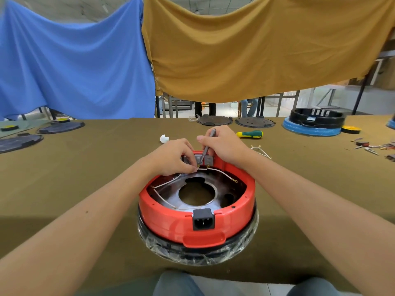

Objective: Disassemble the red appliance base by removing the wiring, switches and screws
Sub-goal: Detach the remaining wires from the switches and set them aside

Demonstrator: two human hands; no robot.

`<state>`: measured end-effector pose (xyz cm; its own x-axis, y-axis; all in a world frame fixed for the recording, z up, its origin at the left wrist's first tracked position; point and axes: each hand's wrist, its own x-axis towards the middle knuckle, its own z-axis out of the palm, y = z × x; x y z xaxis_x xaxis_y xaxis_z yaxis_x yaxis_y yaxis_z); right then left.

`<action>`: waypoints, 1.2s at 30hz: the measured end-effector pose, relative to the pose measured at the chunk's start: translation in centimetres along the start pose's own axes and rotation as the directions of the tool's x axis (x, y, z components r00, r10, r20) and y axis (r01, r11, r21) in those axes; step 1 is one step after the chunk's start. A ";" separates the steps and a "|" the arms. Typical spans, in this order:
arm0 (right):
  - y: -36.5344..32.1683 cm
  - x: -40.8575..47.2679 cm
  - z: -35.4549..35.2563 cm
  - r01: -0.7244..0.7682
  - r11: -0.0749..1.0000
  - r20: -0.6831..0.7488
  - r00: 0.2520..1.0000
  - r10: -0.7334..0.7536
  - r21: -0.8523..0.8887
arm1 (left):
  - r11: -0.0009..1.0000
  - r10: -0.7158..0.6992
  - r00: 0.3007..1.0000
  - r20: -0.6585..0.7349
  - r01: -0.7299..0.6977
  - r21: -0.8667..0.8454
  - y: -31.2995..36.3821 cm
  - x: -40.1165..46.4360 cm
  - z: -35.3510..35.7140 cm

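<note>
While upturned, red base (171,218), socket nearest

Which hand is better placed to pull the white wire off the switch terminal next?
The left hand: its fingers already pinch the white wire right at the switch. The right hand is busy holding the grey tool against that terminal.

Bright, even daylight, sharp centre, wide-angle bending at edges

A blue cloth (70,67) and a mustard cloth (256,52) hang before me. My table (85,167) wears olive fabric; pale floor (226,113) shows beyond.
</note>
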<state>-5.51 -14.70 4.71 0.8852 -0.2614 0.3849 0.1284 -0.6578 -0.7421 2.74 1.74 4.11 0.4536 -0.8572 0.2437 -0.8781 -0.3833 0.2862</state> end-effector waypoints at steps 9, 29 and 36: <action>-0.5 -0.6 0.2 0.040 0.996 -0.026 0.999 -0.042 -0.077 | 1.000 -0.001 1.000 -0.003 0.001 -0.013 0.0 -0.1 0.0; -0.6 -0.8 0.3 0.096 0.985 -0.035 0.994 -0.102 -0.145 | 1.000 -0.026 1.000 0.015 0.026 -0.004 0.4 -0.2 -0.2; -0.1 -0.4 0.0 0.049 0.997 0.000 0.999 -0.049 -0.060 | 1.000 -0.025 1.000 0.014 0.025 -0.016 0.5 -0.2 -0.2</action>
<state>-5.86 -14.54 4.70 0.8776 -0.2290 0.4212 0.1449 -0.7108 -0.6883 2.27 1.76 4.39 0.4734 -0.8520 0.2235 -0.8639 -0.3995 0.3067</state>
